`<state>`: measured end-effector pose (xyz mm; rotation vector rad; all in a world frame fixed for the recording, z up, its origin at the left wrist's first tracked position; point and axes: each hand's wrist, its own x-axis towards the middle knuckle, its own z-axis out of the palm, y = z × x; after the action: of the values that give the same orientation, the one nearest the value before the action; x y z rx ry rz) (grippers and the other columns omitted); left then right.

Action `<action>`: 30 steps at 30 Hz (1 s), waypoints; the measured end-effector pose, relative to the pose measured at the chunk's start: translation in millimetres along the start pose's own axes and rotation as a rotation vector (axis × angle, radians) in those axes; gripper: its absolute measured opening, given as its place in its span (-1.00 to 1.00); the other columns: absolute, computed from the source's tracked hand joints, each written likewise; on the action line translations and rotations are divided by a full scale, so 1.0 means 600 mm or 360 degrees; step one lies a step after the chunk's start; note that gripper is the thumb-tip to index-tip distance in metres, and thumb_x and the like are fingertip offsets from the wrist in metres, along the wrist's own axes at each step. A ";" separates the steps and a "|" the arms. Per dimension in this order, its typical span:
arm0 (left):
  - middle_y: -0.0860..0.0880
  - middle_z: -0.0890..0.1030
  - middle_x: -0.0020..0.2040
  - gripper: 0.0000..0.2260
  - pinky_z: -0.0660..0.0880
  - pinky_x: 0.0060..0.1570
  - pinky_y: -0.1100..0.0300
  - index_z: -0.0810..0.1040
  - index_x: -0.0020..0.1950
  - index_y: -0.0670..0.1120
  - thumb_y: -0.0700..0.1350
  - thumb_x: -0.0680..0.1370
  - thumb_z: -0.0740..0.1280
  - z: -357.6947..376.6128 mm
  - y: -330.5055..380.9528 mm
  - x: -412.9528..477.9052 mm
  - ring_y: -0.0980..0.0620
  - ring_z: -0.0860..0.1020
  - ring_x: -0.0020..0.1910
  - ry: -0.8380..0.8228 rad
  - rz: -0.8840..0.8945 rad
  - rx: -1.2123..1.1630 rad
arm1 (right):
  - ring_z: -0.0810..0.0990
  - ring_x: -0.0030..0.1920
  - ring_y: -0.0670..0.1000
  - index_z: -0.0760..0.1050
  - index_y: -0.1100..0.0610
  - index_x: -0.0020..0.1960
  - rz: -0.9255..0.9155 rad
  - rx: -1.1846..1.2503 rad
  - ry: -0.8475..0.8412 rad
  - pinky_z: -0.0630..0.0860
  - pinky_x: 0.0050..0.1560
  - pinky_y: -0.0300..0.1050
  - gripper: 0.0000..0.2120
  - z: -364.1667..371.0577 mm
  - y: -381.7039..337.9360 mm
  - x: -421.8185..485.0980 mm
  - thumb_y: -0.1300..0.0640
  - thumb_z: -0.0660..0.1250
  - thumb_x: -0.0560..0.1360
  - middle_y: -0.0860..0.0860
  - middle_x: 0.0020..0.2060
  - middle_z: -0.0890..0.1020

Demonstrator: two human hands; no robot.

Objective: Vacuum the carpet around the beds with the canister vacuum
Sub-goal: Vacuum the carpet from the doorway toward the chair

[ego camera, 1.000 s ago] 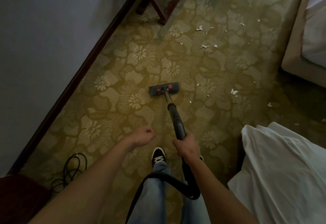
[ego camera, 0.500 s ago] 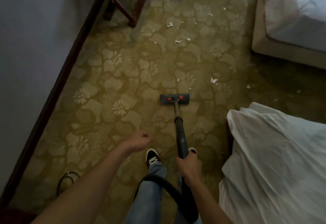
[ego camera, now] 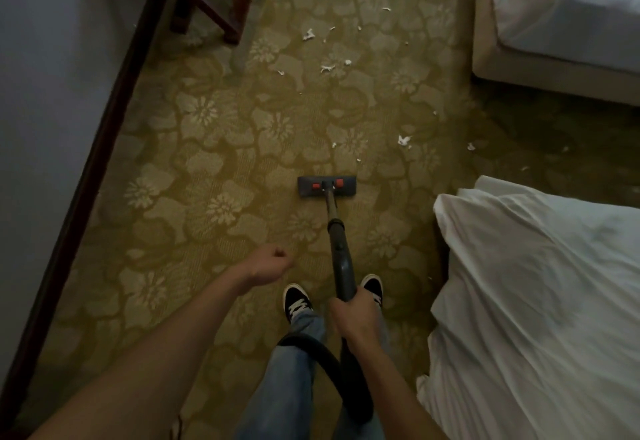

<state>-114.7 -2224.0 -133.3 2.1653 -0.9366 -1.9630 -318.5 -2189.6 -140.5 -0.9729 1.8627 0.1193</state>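
My right hand (ego camera: 355, 315) grips the dark vacuum wand (ego camera: 339, 252), which slants forward to the flat grey floor head (ego camera: 326, 187) with two red tabs, resting on the green floral carpet (ego camera: 221, 148). The black hose (ego camera: 332, 367) loops back between my legs. My left hand (ego camera: 273, 263) hangs free to the left in a loose fist, holding nothing. White paper scraps (ego camera: 403, 140) lie on the carpet ahead of the head and to its right, more scraps (ego camera: 327, 68) further off. The canister itself is out of view.
A white-sheeted bed (ego camera: 540, 301) fills the lower right, close beside the wand. A second bed (ego camera: 554, 24) stands at the upper right. A grey wall with dark baseboard (ego camera: 90, 169) runs along the left. Dark wooden furniture legs (ego camera: 207, 10) stand at the top left.
The view has swung right and forward. The floor head now sits closer to the near bed and nearer the scraps. The cable coil at lower left has left the view.
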 end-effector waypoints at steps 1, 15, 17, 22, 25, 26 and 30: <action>-0.13 0.51 -0.06 -0.89 0.44 -0.11 0.15 0.52 0.00 -0.12 -0.13 0.66 0.25 -0.004 -0.001 0.002 -0.05 0.49 -0.07 0.0002 -0.0001 -0.0003 | 0.69 -0.06 0.12 0.60 0.18 0.21 0.0009 0.0022 0.0003 0.67 -0.08 0.03 -0.65 -0.001 -0.007 0.004 0.10 0.43 0.46 0.12 -0.07 0.69; -0.10 0.59 -0.04 -0.85 0.57 0.11 0.00 0.59 0.03 -0.15 -0.10 0.64 0.29 -0.039 -0.002 0.013 -0.04 0.58 -0.05 0.0055 -0.0027 -0.0063 | 0.71 -0.18 0.11 0.52 0.16 0.08 -0.0051 0.0124 0.0041 0.69 -0.14 0.06 -0.76 -0.045 -0.158 0.118 0.11 0.45 0.46 0.13 -0.13 0.67; -0.12 0.57 -0.04 -0.81 0.58 0.18 -0.06 0.59 0.07 -0.22 -0.11 0.64 0.29 -0.044 -0.004 0.015 -0.04 0.56 -0.05 0.0060 -0.0030 -0.0074 | 0.73 -0.13 0.16 0.51 0.19 0.11 -0.0068 0.0149 0.0017 0.71 -0.08 0.11 -0.72 -0.051 -0.179 0.137 0.12 0.44 0.46 0.15 -0.11 0.67; -0.12 0.53 -0.08 -0.86 0.58 0.14 -0.03 0.55 -0.01 -0.15 -0.10 0.65 0.27 -0.049 -0.010 0.017 -0.04 0.55 -0.07 0.0111 -0.0043 -0.0045 | 0.71 -0.09 0.15 0.44 0.18 0.17 -0.0125 0.0117 0.0005 0.68 -0.13 0.04 -0.70 -0.059 -0.210 0.173 0.16 0.42 0.50 0.14 -0.06 0.61; -0.12 0.55 -0.06 -0.83 0.58 0.13 -0.03 0.56 0.03 -0.18 -0.09 0.64 0.28 -0.050 -0.013 0.019 -0.04 0.56 -0.06 0.0108 -0.0076 -0.0051 | 0.68 -0.11 0.13 0.41 0.18 0.21 -0.0121 0.0097 -0.0001 0.70 -0.03 0.09 -0.67 -0.068 -0.210 0.187 0.16 0.41 0.51 0.13 -0.05 0.58; -0.12 0.55 -0.07 -0.85 0.58 0.07 0.01 0.56 0.02 -0.17 -0.10 0.64 0.27 -0.049 -0.012 0.018 -0.04 0.56 -0.07 0.0113 -0.0077 -0.0049 | 0.67 -0.13 0.11 0.41 0.17 0.20 -0.0119 0.0086 0.0012 0.71 -0.01 0.10 -0.68 -0.075 -0.208 0.189 0.16 0.41 0.51 0.12 -0.06 0.58; -0.13 0.52 -0.12 -0.85 0.48 -0.12 0.16 0.50 -0.08 -0.13 -0.11 0.65 0.26 -0.038 0.004 0.018 -0.02 0.51 -0.14 0.0107 -0.0075 -0.0013 | 0.70 -0.16 0.11 0.43 0.16 0.13 -0.0100 0.0048 0.0095 0.72 -0.07 0.08 -0.72 -0.099 -0.195 0.198 0.13 0.43 0.50 0.13 -0.09 0.61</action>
<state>-94.8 -2238.8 -137.7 2.2537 -0.8741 -1.8977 -305.7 -2363.9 -167.7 -1.0230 1.8808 0.0247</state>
